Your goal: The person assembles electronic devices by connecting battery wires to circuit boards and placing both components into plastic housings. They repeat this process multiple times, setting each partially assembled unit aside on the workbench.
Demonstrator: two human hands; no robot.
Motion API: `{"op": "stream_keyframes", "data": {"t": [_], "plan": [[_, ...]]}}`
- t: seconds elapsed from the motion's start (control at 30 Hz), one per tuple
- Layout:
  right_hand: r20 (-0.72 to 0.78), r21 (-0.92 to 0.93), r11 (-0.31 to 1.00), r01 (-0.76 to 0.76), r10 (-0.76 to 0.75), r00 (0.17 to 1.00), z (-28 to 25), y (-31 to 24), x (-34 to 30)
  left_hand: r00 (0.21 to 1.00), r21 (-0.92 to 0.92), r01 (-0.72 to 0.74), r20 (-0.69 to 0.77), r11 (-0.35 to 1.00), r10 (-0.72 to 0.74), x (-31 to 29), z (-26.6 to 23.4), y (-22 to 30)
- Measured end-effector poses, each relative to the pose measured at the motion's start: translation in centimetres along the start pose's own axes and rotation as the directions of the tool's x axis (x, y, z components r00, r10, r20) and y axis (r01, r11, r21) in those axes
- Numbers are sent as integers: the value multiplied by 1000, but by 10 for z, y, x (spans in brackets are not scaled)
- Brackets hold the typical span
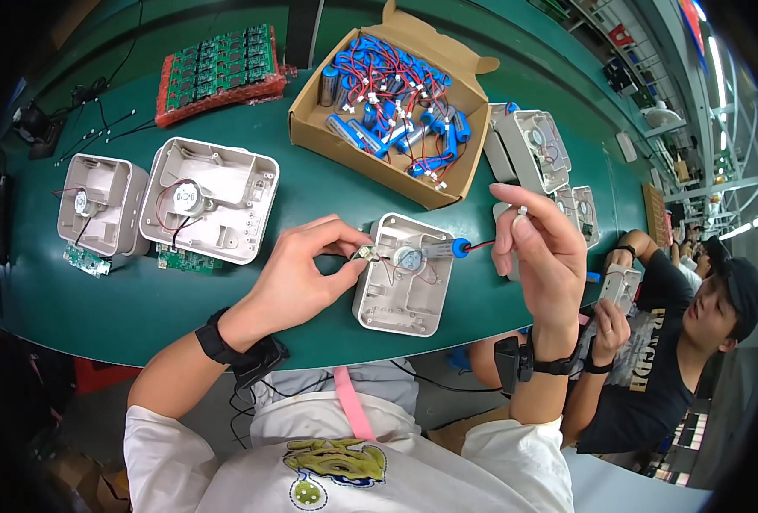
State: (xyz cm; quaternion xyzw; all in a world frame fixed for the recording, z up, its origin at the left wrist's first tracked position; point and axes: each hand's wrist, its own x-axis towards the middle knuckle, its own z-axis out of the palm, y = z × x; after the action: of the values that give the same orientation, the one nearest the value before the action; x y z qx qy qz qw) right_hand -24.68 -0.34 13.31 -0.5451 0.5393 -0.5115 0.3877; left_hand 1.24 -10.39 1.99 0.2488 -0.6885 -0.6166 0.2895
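Note:
A light grey plastic housing [400, 315] lies open side up in front of me, with a round motor [409, 259] and thin wires inside. At its left rim my left hand [306, 269] pinches a small green circuit board [366, 253] between thumb and forefinger. A blue cylindrical battery [458, 248] lies across the housing's right wall, its far end over the motor. Red and black wires run from the battery toward my right hand [546, 265]. Raised to the right of the housing, that hand holds a small white plug [522, 211] between thumb and fingertips.
Behind stands a cardboard box [379, 178] of blue batteries. Two more housings [251, 231] [131, 205] sit at left, green boards [187, 260] under them. Stacked circuit boards [221, 73] rest on red bubble wrap. More housings [528, 150] stand at right, near a co-worker [652, 333] holding a part.

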Motion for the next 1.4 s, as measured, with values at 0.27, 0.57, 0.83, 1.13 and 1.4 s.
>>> {"op": "stream_keyframes", "data": {"t": [0.27,0.57,0.83,1.13,1.4], "plan": [[-4,13,1000,10,-10,1000,-3,-2,-1,1000,15,-16,-17,1000,16,-1,0,-1],[-31,-168,979,-115,111,993,23,-2,3,997,35,-46,-63,998,48,-1,3,-3],[-18,-458,881,-122,129,992,80,20,-6,985,45,-66,-159,997,73,-1,9,-3],[-45,-507,829,-236,248,968,89,24,-2,974,179,-168,-124,969,192,-6,6,-3],[-85,-396,848,-353,349,933,93,26,-4,910,373,-304,-157,877,383,-9,13,0]]}}
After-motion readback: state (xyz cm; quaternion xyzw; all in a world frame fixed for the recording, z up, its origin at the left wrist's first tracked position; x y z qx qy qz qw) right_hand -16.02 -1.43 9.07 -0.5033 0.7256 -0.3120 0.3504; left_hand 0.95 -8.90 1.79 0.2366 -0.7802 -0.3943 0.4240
